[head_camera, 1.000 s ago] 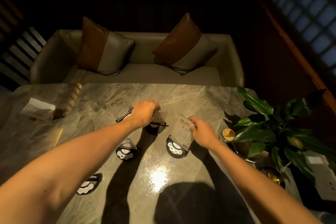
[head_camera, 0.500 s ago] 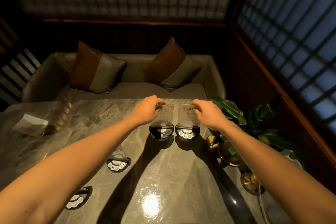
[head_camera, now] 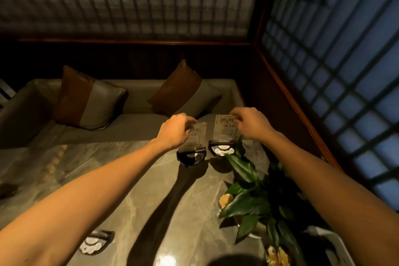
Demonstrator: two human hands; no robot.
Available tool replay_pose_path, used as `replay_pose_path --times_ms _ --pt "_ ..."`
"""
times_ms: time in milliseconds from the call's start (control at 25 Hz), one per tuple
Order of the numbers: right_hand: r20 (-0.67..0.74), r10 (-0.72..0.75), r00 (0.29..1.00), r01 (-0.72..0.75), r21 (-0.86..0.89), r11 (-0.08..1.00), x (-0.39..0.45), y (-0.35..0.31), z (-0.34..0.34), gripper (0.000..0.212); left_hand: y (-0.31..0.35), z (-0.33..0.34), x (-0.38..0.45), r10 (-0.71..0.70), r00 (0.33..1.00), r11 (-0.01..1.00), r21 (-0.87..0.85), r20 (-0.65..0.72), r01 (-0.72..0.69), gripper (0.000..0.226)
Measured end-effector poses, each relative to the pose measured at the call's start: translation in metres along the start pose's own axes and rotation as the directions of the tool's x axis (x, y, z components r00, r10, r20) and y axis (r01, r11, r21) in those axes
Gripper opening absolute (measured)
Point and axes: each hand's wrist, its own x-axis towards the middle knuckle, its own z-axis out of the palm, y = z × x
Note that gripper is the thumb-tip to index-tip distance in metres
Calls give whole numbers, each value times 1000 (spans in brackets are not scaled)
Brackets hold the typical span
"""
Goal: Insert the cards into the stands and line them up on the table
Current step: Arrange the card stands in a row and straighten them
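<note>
Two clear cards stand upright in dark half-round stands near the far edge of the marble table [head_camera: 133, 179]. My left hand [head_camera: 174, 131] pinches the top of the left card [head_camera: 197, 136], which sits in the left stand [head_camera: 191, 156]. My right hand [head_camera: 250, 124] grips the top right of the right card [head_camera: 225, 128], printed with dark characters, in the right stand [head_camera: 221, 150]. The two stands sit side by side, almost touching. Another stand [head_camera: 95, 243] without a card lies near my left forearm.
A leafy potted plant [head_camera: 254, 196] stands on the table's right side, just in front of the right stand. A small gold dish [head_camera: 225, 200] sits beside it. Behind the table is a grey sofa [head_camera: 133, 119] with two brown cushions. A lattice window fills the right.
Both hands have carried their card stands farther away and to the right, to the table's far edge. The view has tilted up, so the loose card and another stand at left have left the frame.
</note>
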Motion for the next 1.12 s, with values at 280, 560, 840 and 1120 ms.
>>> replay_pose_path --times_ms 280,560,840,1120 --pt "48 115 992 -114 -20 993 52 113 11 26 26 78 91 -67 995 998 6 73 67 40" --pt "88 193 977 -192 -11 981 86 192 37 27 43 145 159 -37 987 999 25 159 33 36" --pt "126 172 977 -175 10 985 102 223 60 20 47 180 189 -28 981 999 -27 194 34 32" --pt "167 160 973 -168 34 985 107 232 72 25 45 190 198 -33 980 997 -63 195 46 34"
